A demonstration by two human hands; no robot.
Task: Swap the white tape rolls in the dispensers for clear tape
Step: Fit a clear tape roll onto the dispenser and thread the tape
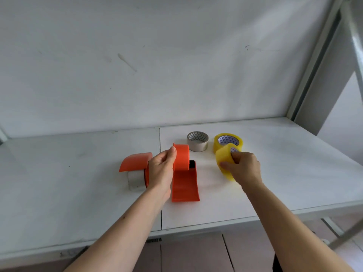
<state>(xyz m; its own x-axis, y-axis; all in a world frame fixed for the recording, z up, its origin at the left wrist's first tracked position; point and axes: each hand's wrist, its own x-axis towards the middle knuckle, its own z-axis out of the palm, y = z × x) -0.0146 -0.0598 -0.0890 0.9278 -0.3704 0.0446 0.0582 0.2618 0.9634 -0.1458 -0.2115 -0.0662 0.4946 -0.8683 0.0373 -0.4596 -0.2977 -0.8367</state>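
Head view: left hand [163, 169] grips emptied dispenser [183, 173], right hand [243, 167] clasps clear roll [225, 163]; second dispenser [135, 165] unswapped, white roll inside.

Two bare arms reach forward from the bottom of the view, one on each side. The left hand [162, 169] is up on its edge, with the palm turned to the right. Its thumb sticks up and presses on the top of an orange dispenser [183, 173], and the fingers curl around the side. The wrist is straight. The right hand [242, 166] is a bit farther out and to the right. Its back faces up. Its fingers and thumb are bent and closed around a yellowish tape roll [225, 160], which is lifted and tipped.
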